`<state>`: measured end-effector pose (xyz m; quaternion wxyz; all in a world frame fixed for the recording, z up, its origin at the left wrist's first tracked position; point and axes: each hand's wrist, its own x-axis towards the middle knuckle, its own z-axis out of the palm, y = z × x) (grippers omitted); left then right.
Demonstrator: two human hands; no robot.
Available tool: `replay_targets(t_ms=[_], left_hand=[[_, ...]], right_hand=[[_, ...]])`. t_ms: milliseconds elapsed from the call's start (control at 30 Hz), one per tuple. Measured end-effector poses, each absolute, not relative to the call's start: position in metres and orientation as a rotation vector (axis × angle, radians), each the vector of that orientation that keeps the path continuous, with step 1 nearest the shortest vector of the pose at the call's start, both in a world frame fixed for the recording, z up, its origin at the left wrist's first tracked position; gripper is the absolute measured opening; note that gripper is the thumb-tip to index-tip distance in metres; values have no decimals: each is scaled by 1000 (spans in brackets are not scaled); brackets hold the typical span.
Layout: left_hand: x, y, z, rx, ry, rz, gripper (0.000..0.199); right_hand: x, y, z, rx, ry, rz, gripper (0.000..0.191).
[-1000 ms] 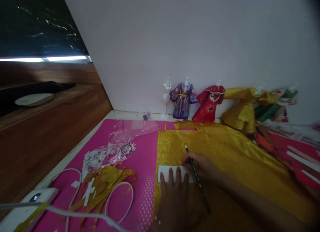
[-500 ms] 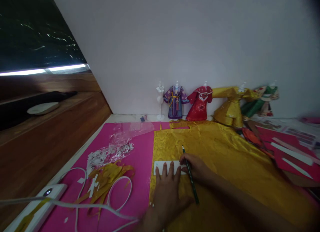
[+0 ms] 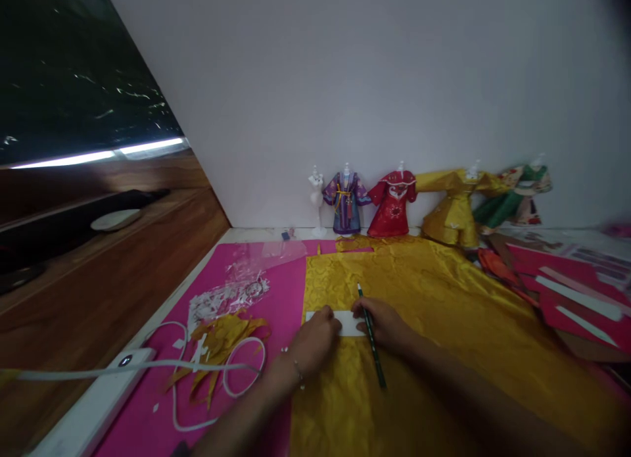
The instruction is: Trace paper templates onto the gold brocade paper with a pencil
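Note:
A white rectangular piece of paper or card [image 3: 351,324] lies on gold patterned fabric [image 3: 419,286], near the fabric's left edge. Over its left end, my left hand [image 3: 315,342] has its fingers curled together and appears to pinch the card. At the opposite end, my right hand [image 3: 387,325] holds a dark green pencil [image 3: 378,368], and its fingertips touch the card's edge. The pencil slants, with its pale tip pointing away from me.
Pink mat [image 3: 283,292] shows on the left, bearing gold fabric scraps [image 3: 224,342], plastic with white bits [image 3: 221,302], and a white cable [image 3: 172,365]. Miniature garments on stands, including a red dress [image 3: 393,207], line the wall. Red sheets [image 3: 557,266] lie at right.
My left hand has gone from lying flat with fingers spread on the card to curled fingers at its left end. My right hand still holds the pencil. The view has shifted slightly.

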<state>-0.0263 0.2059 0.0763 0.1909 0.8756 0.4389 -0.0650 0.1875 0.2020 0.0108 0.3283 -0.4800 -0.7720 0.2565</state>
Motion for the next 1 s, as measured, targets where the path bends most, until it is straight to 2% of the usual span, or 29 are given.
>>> replay_targets(t_ms=[467, 567, 767, 1000], left_hand=[[-39, 285, 83, 2658, 526, -383, 26], [-43, 287, 82, 2685, 490, -363, 35], [-52, 290, 77, 2695, 474, -351, 71], [-54, 294, 79, 2667, 470, -397, 74]], right_hand=[[187, 201, 13, -1246, -2067, 640, 31], [187, 201, 15, -1253, -2068, 637, 31], [187, 200, 15, -1300, -2056, 642, 30], [188, 200, 16, -1346, -2052, 647, 34]])
